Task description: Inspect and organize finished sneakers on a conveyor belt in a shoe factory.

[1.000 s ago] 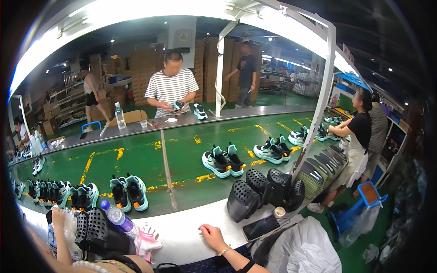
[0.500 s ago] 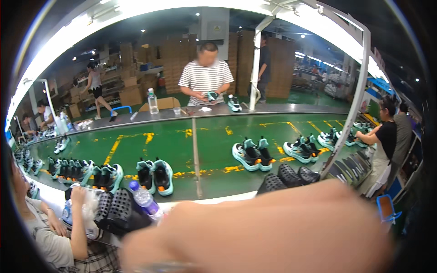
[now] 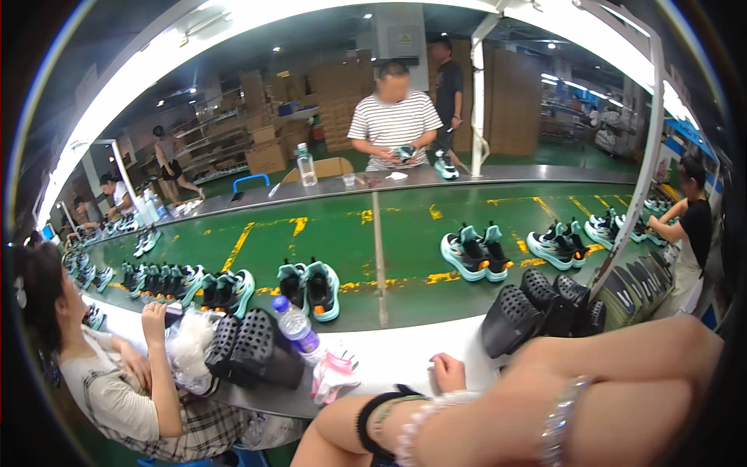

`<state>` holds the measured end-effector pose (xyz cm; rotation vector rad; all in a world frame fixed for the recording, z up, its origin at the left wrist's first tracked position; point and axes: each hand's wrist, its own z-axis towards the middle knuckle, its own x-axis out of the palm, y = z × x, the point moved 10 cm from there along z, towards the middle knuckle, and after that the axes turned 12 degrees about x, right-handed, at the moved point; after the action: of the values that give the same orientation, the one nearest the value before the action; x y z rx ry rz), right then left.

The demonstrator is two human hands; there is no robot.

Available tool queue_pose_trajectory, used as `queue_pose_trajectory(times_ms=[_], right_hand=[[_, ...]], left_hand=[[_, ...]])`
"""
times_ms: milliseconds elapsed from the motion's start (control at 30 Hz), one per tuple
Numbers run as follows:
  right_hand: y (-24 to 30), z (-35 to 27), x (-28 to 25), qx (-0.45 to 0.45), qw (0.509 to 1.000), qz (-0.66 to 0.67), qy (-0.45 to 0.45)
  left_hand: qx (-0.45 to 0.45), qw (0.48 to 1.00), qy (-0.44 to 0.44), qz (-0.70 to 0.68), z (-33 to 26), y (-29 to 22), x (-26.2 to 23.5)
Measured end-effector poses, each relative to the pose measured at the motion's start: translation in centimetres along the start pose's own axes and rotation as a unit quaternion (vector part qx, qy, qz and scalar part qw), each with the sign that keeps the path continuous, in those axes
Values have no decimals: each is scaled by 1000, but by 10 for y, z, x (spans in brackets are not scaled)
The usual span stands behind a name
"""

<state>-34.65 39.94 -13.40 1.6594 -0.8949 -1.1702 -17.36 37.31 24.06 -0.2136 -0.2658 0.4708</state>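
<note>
My left hand (image 3: 449, 373) hangs over the white bench edge, its visible fingers curled in and nothing seen in them. A black elastic band (image 3: 364, 426) and a white scalloped band (image 3: 406, 437) circle that forearm. My right hand (image 3: 498, 416) lies large and close across the left wrist; its fingers are hidden. The wrist behind it wears a glittery bracelet (image 3: 562, 424). To the left of my hands lie pink-and-white gloves (image 3: 336, 376), next to a purple-capped water bottle (image 3: 296, 325). Black perforated shoe lasts or moulds (image 3: 510, 315) stand just beyond my right arm.
Teal-and-black sneakers (image 3: 320, 289) stand in pairs along the green conveyor (image 3: 405, 300). More black perforated pieces (image 3: 261, 350) sit at left, beside a seated co-worker (image 3: 128, 389). Across the belt, a person in a striped shirt (image 3: 393, 121) holds a sneaker. A white post (image 3: 650, 156) rises at right.
My large blurred hand has drawn back from in front of the camera; both forearms now show. The view has turned left, bringing the gloves and the seated co-worker into fuller sight.
</note>
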Motion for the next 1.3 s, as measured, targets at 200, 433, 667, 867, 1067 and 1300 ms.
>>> queue_pose_trajectory(times_ms=[200,433,667,867,1067,1300], right_hand=[[19,5,-23,-112,993,2,-41],[-54,40,-8,-62,997,0,-45],[-75,39,-1,-63,998,10,-23],[-57,36,-18,-71,997,-7,-33],[-56,42,-26,-73,997,-5,-37],[-43,39,-27,-103,994,-11,-40]], left_hand=[[-24,998,-46,22,-12,9,-7],[-26,996,-79,25,-15,24,-11],[-45,996,-20,-71,5,64,18],[152,975,-33,-159,4,25,41],[100,988,11,-116,-14,28,15],[73,994,58,-61,-28,-22,43]])
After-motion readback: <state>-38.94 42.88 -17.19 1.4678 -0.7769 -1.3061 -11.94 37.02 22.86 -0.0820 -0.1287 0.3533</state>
